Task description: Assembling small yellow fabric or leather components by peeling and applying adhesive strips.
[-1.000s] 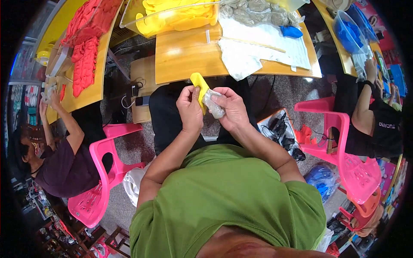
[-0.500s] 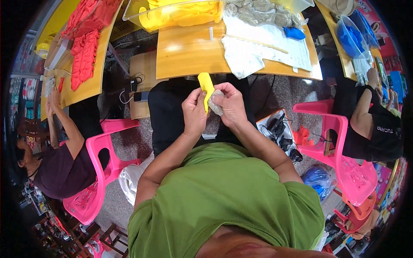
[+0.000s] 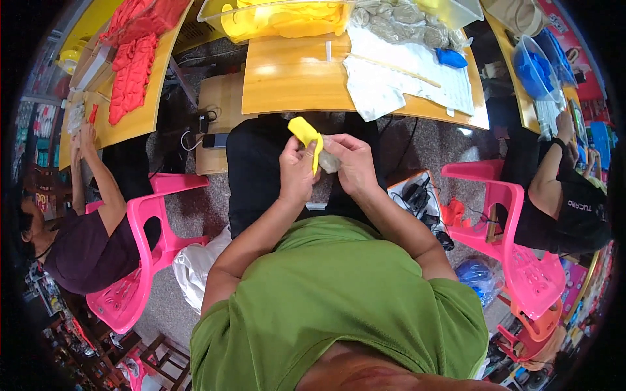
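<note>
Above my lap, at the table's near edge, both hands work on a limp yellow rubbery piece (image 3: pixel 300 130). My left hand (image 3: pixel 298 173) pinches it between thumb and fingers, its broad end sticking up and leaning left. Beside it, my right hand (image 3: pixel 355 163) grips a small greyish lump in clear plastic film (image 3: pixel 330 161), held against the yellow piece. Whether the lump sits partly inside the piece, I cannot tell. Beyond my hands, a clear bin (image 3: pixel 210 25) holds many similar yellow pieces. Several grey wrapped lumps (image 3: pixel 401 25) are heaped to its right.
A white cloth (image 3: pixel 375 91) with a thin stick (image 3: pixel 407 75) and a blue piece (image 3: pixel 450 58) covers the right of the wooden table (image 3: pixel 290 81). Red pieces (image 3: pixel 132 81) lie on the left table. People sit on pink chairs (image 3: pixel 153 228) either side. Cables (image 3: pixel 417 195) fill a floor box.
The yellow piece's upper end has tipped to the left and turned its broad face toward me. My right hand has shifted slightly, still on the grey lump. The view has moved a little.
</note>
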Demonstrator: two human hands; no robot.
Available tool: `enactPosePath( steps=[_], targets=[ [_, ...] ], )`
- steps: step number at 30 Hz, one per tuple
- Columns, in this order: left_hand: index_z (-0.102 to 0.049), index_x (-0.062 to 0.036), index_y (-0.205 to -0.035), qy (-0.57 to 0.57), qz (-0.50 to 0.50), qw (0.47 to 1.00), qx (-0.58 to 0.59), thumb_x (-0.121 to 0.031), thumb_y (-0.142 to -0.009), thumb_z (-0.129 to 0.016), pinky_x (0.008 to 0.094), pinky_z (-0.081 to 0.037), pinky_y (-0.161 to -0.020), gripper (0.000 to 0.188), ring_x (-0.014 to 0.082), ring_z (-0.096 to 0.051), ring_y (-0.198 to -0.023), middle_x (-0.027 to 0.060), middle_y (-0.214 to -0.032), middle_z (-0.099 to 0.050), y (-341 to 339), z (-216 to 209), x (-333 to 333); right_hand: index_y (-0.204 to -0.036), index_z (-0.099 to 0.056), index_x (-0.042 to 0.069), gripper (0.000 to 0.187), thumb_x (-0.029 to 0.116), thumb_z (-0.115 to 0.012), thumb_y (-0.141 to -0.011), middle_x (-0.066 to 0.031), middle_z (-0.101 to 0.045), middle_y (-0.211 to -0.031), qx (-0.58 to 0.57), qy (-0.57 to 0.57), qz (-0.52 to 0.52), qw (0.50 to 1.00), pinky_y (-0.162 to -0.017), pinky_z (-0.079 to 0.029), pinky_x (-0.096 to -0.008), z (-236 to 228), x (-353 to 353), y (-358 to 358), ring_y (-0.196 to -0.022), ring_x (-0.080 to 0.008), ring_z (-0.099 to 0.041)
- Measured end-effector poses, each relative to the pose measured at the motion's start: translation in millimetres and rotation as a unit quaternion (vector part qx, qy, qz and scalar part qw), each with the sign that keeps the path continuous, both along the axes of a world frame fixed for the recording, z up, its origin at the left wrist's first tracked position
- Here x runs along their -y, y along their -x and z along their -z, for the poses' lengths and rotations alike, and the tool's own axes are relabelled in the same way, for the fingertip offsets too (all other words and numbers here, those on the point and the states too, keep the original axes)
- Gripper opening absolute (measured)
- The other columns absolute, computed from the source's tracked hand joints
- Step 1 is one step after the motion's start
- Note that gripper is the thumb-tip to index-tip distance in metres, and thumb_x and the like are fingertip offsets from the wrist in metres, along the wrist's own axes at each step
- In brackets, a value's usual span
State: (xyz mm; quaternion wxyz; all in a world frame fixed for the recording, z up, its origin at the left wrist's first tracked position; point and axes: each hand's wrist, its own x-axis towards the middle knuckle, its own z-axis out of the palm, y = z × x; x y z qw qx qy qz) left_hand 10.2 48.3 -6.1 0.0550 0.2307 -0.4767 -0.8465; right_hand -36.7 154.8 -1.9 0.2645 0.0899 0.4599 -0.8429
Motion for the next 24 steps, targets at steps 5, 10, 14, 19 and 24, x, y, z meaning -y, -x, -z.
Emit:
enactPosePath(
  steps=[5,10,14,19,24],
  targets=[
    [-0.054,-0.004,-0.121,-0.004,0.033,0.998,-0.045,-0.015,-0.093,-0.052,0.0172,-0.03,-0.034,0.029,0.004,-0.044,-0.044,0.0005,-0.077,-0.059,4,-6,13,-0.095,-0.065,-0.006,0.014,0.0,-0.058,-0.084,-0.0089,-0.06,-0.1,-0.121,0.072,-0.067,0.988,-0.081,-0.046,-0.0275,2,-7,1,-0.09,-0.0159,-0.058],
    [-0.051,-0.0032,-0.126,-0.013,0.105,0.994,-0.039,-0.015,-0.09,-0.058,0.0167,-0.03,-0.035,0.039,0.0027,-0.043,-0.044,0.002,-0.085,-0.062,1,-16,18,-0.091,-0.066,-0.004,0.013,-0.007,-0.058,-0.081,-0.0067,-0.06,-0.094,-0.224,0.04,-0.095,0.969,-0.08,-0.046,-0.0263,8,-7,11,-0.086,-0.0148,-0.058],
    [-0.049,-0.0023,-0.127,0.022,0.148,0.988,-0.022,-0.006,-0.085,-0.063,0.0172,-0.032,-0.041,0.045,0.0016,-0.043,-0.049,0.001,-0.085,-0.061,-3,-25,18,-0.089,-0.065,-0.004,0.012,-0.008,-0.059,-0.079,-0.0063,-0.061,-0.09,-0.235,0.062,-0.089,0.966,-0.075,-0.047,-0.026,17,-5,15,-0.082,-0.0142,-0.058],
    [-0.045,-0.0019,-0.123,-0.061,0.115,0.991,-0.019,-0.005,-0.081,-0.067,0.0173,-0.037,-0.043,0.048,0.0036,-0.052,-0.057,0.0053,-0.085,-0.063,-5,-20,20,-0.1,-0.061,-0.004,0.019,-0.002,-0.063,-0.081,-0.0083,-0.063,-0.089,-0.032,0.037,-0.104,0.993,-0.066,-0.05,-0.0243,13,-8,15,-0.074,-0.0126,-0.059],
    [-0.045,-0.0029,-0.111,0.067,0.066,0.994,-0.054,-0.006,-0.079,-0.07,0.0193,-0.046,-0.059,0.04,0.0078,-0.057,-0.067,0.0047,-0.08,-0.06,-3,4,21,-0.102,-0.061,-0.004,0.022,0.002,-0.065,-0.081,-0.0097,-0.064,-0.09,0.043,0.062,-0.139,0.987,-0.066,-0.05,-0.0242,2,-12,15,-0.075,-0.0126,-0.061]
  ],
)
